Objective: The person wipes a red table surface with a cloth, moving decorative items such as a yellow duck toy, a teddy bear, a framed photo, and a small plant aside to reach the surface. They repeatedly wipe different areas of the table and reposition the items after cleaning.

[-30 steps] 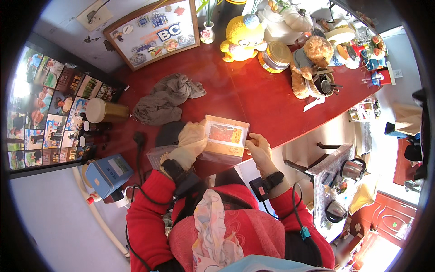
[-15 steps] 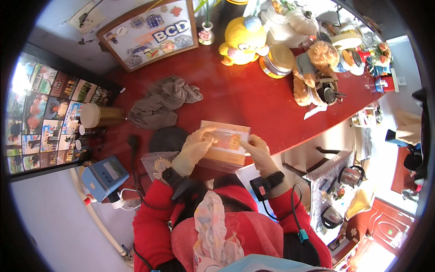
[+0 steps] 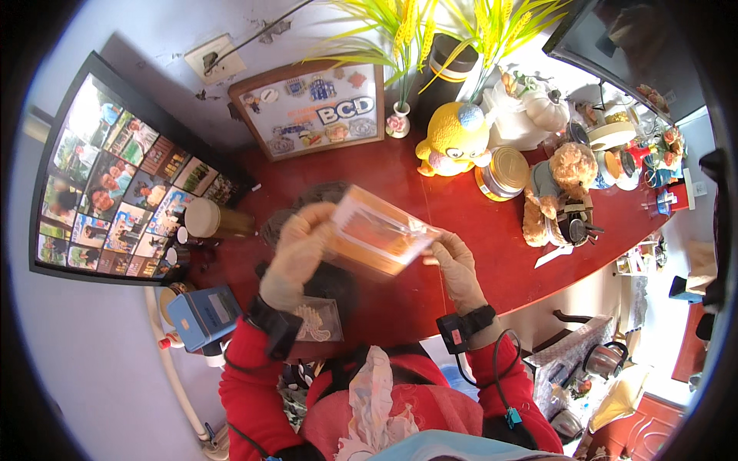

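Observation:
A flat rectangular piece with an orange and white face under a shiny clear front (image 3: 384, 230), perhaps a small frame, is held tilted above the red table. My left hand (image 3: 296, 250) grips its left edge with the fingers closed. At its right corner, my right hand (image 3: 455, 265) pinches it between thumb and fingers. Behind my left hand lies a crumpled grey-brown cloth (image 3: 327, 192), mostly hidden. A black round object (image 3: 334, 286) is partly covered below the piece. Beside my left wrist sits a clear square case with a pale ornament (image 3: 317, 321).
Along the red table's (image 3: 388, 173) back stand a framed board (image 3: 311, 107), a yellow duck figure (image 3: 455, 142), a gold-lidded jar (image 3: 503, 170) and a teddy bear (image 3: 565, 177). At left are a lidded jar (image 3: 215, 219), a blue box (image 3: 201, 315) and a photo display (image 3: 127, 180).
Both hands have lifted the flat piece up and away from me, and it has turned so its right end dips. The whole view has shifted, showing more of the plants and wall behind.

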A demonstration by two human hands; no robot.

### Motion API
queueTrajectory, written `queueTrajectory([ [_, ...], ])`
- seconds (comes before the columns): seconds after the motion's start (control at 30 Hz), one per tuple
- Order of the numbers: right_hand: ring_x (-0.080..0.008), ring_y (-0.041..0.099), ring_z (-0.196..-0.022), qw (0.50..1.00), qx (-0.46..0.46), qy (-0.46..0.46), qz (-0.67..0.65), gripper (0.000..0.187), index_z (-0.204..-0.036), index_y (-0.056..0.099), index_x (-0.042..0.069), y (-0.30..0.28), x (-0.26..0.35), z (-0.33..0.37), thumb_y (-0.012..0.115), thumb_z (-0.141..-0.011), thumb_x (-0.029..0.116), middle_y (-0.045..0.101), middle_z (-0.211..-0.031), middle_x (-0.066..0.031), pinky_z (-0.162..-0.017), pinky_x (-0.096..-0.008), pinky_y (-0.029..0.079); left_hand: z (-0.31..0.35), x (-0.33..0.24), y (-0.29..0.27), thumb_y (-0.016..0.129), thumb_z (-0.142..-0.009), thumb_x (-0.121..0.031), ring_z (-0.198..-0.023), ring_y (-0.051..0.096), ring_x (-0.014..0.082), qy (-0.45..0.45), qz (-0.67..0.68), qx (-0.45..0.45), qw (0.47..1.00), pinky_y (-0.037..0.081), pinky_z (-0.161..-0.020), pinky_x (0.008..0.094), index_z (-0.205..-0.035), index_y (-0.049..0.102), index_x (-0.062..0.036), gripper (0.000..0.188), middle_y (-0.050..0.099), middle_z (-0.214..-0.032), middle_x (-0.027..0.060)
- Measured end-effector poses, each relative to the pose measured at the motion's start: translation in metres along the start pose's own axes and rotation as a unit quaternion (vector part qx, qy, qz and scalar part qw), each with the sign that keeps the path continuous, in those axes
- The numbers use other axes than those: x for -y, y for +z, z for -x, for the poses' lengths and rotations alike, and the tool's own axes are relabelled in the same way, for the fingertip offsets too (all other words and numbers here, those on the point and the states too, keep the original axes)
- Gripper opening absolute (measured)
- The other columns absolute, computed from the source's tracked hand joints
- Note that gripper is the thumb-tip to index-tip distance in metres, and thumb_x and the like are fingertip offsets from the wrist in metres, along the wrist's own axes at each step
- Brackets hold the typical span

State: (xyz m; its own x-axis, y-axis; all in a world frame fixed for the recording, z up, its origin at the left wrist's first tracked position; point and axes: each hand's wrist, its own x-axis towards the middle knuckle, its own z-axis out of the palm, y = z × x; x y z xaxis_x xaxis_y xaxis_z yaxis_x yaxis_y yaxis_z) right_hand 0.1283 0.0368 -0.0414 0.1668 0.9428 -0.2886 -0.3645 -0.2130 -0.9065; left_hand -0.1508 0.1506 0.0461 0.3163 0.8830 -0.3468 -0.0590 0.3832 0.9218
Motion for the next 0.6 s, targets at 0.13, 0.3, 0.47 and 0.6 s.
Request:
queueTrajectory([
  [0.13,-0.0264,0.051,-0.125,0.825,-0.130,-0.137,0.533,0.038,-0.123,0.066,0.014,-0.016,-0.023,-0.021,0.072,-0.087,0.022,0.053,-0.139,-0.0092,-0.100,-0.0449,0.043,-0.064,-0.056,-0.029,0.059,-0.095,-0.012,-0.092,0.068,0.0218,0.166,-0.294,-0.095,0.936,0.053,-0.084,0.0353,-0.117,0.068,-0.0073,0.024,0.073,-0.098,0.0096],
  [0.3,-0.0323,0.047,-0.128,0.723,-0.115,-0.210,0.649,0.043,-0.121,0.067,0.016,-0.036,-0.050,-0.022,0.074,-0.080,0.025,0.050,-0.142,-0.0093,-0.103,-0.0502,0.038,-0.148,-0.080,-0.023,0.053,-0.095,-0.011,-0.100,0.067,0.0344,0.309,-0.505,-0.062,0.804,0.050,-0.090,0.0399,-0.112,0.070,-0.0066,0.024,0.071,-0.107,0.0169],
  [0.47,-0.0321,0.047,-0.129,0.726,-0.119,-0.222,0.640,0.042,-0.120,0.068,0.015,-0.037,-0.053,-0.024,0.074,-0.080,0.025,0.051,-0.140,-0.0091,-0.103,-0.0507,0.038,-0.201,-0.064,-0.012,0.054,-0.094,-0.014,-0.107,0.063,0.0371,0.333,-0.563,-0.027,0.756,0.047,-0.093,0.0466,-0.114,0.069,-0.0108,0.025,0.070,-0.110,0.0165],
  [0.6,-0.0320,0.047,-0.129,0.727,-0.116,-0.213,0.642,0.041,-0.119,0.068,0.016,-0.034,-0.049,-0.024,0.073,-0.080,0.025,0.051,-0.140,-0.0092,-0.103,-0.0504,0.038,-0.214,-0.052,-0.004,0.057,-0.091,-0.017,-0.108,0.062,0.0348,0.334,-0.644,-0.104,0.681,0.047,-0.094,0.0493,-0.114,0.070,-0.0159,0.027,0.067,-0.117,0.0108],
])
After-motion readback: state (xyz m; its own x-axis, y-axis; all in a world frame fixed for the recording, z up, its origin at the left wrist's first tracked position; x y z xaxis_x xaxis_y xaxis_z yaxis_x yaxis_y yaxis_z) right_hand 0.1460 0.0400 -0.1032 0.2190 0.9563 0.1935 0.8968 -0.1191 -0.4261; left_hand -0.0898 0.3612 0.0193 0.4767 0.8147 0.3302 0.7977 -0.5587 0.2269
